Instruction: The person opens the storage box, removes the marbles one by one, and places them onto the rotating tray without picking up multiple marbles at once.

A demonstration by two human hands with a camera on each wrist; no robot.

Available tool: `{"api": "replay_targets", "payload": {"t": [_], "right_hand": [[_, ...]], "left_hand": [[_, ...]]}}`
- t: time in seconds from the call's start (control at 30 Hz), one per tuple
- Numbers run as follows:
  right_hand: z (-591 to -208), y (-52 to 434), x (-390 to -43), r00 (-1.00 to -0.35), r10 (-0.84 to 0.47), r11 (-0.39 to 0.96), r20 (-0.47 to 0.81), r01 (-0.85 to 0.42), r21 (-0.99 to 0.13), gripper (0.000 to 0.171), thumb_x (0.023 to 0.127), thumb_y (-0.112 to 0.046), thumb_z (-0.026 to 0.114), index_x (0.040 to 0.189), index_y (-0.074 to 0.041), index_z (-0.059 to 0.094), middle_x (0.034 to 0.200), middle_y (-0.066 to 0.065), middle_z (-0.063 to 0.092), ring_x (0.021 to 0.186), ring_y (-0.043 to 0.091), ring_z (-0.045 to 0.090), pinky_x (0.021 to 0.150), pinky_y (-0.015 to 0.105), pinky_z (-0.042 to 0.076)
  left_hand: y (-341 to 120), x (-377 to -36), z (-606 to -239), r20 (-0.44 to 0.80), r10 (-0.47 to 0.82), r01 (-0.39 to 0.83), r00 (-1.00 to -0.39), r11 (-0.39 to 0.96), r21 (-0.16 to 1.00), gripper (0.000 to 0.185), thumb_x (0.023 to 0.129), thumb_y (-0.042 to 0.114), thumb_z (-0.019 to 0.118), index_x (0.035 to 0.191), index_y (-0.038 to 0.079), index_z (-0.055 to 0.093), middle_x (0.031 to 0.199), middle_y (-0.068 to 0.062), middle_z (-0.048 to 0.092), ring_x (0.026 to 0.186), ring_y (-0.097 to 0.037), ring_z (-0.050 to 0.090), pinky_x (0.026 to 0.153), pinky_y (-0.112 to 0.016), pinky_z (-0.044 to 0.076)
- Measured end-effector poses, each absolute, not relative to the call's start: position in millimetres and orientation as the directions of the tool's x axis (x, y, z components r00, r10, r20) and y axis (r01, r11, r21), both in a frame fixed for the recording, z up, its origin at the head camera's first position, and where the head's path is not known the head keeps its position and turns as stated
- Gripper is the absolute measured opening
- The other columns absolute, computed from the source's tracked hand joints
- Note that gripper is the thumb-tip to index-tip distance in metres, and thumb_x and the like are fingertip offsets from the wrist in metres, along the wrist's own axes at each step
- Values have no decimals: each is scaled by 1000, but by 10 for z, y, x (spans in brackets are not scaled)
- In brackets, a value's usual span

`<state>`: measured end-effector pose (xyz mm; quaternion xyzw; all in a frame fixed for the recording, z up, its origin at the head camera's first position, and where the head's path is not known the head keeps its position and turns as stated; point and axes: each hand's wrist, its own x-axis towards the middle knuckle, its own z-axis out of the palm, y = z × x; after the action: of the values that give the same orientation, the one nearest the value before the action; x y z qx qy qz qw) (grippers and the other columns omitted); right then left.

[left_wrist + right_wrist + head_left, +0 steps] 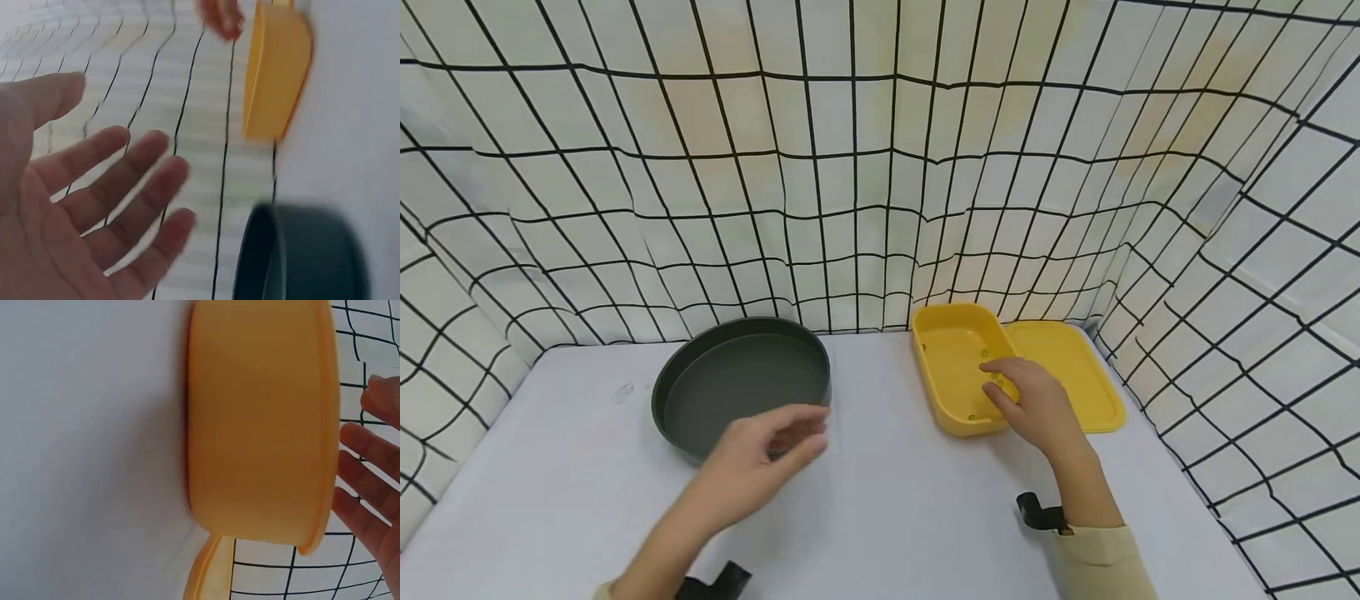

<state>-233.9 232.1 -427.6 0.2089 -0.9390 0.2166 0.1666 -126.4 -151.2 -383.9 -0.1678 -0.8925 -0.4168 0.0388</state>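
A round dark grey pan [741, 385] stands on the white table [880, 500] at the centre left; it also shows in the left wrist view, pan [306, 256]. My left hand [767, 454] hovers over its near rim, blurred, fingers spread and holding nothing; palm and fingers [106, 212] look bare. A yellow rectangular box [955, 367] sits to the right with small green bits inside. My right hand [1030, 400] reaches over its near right rim, fingers extended into it. The box wall [262, 419] fills the right wrist view, with straight fingers [369, 481] beside it.
A flat yellow lid [1071, 375] lies right of the box, touching it. Grid-patterned white cloth [880, 167] walls the table at the back and both sides. Black wrist straps [1041, 512] show near the front edge.
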Motion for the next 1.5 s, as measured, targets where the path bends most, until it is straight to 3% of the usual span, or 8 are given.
{"api": "replay_targets", "payload": {"t": [0.23, 0.47, 0.6, 0.73, 1.07, 1.2, 1.3, 1.5], "right_hand": [[-4281, 2325, -2442, -885, -355, 802, 303, -454, -388, 30, 96, -29, 69, 123, -18, 68, 124, 0, 68, 118, 25, 62, 99, 48, 52], [-4357, 2252, -2588, -952, -298, 837, 66, -294, -462, 29, 97, -32, 65, 123, -19, 69, 122, 2, 68, 110, 26, 63, 92, 48, 54], [-4399, 2185, -2620, -964, -267, 843, 1, -234, -484, 26, 97, -31, 65, 119, -20, 71, 115, 3, 69, 103, 24, 64, 88, 45, 55], [-4433, 2120, -2586, -962, -267, 851, -55, -208, -483, 23, 96, -32, 66, 115, -21, 72, 110, 2, 69, 98, 22, 62, 84, 40, 55], [-4436, 2034, -2542, -958, -275, 865, -79, -210, -456, 23, 97, -34, 65, 114, -21, 71, 105, -1, 69, 93, 18, 61, 80, 37, 55], [-4434, 1993, -2560, -958, -271, 872, -96, -203, -445, 23, 97, -36, 65, 113, -22, 72, 103, -1, 69, 91, 18, 60, 78, 36, 54], [-4428, 1974, -2557, -954, -273, 875, -120, -195, -443, 24, 97, -37, 65, 113, -22, 73, 101, -1, 69, 88, 18, 60, 75, 34, 54], [-4399, 1967, -2564, -948, -291, 879, -127, -212, -427, 21, 98, -34, 64, 110, -21, 74, 93, -2, 67, 80, 17, 57, 68, 31, 51]], "left_hand": [[-2557, -1181, -3862, 359, -133, 180, -924, 677, 714, 30, 100, 29, 62, 125, 11, 66, 114, 13, 65, 102, 11, 52, 80, -3, 43], [-3054, -1433, -4065, 138, -389, -34, -911, 406, 913, 37, 102, 34, 57, 131, 12, 59, 114, 22, 59, 98, 8, 57, 76, -6, 51], [-3140, -1560, -4181, 21, -384, -114, -923, 324, 939, 43, 101, 43, 55, 136, 18, 54, 118, 17, 54, 101, 6, 54, 75, -7, 52], [-3125, -1594, -4316, -47, -357, -184, -933, 361, 914, 57, 101, 48, 52, 145, 12, 45, 139, -6, 46, 104, 4, 48, 76, -9, 53], [-3045, -1570, -4451, 1, -245, -114, -970, 455, 883, 61, 103, 37, 54, 149, 2, 36, 149, -22, 37, 96, 15, 46, 74, -11, 53], [-3079, -1560, -4514, -31, -240, -139, -970, 446, 884, 62, 103, 32, 55, 152, 2, 31, 151, -28, 33, 112, -11, 55, 74, -13, 53], [-3096, -1563, -4553, -60, -231, -158, -971, 439, 885, 64, 104, 31, 54, 154, 2, 26, 152, -31, 30, 127, -37, 49, 76, -15, 54], [-3114, -1575, -4569, -106, -226, -191, -968, 397, 898, 66, 104, 36, 51, 155, 5, 25, 154, -30, 28, 130, -41, 46, 78, -17, 55]]}}
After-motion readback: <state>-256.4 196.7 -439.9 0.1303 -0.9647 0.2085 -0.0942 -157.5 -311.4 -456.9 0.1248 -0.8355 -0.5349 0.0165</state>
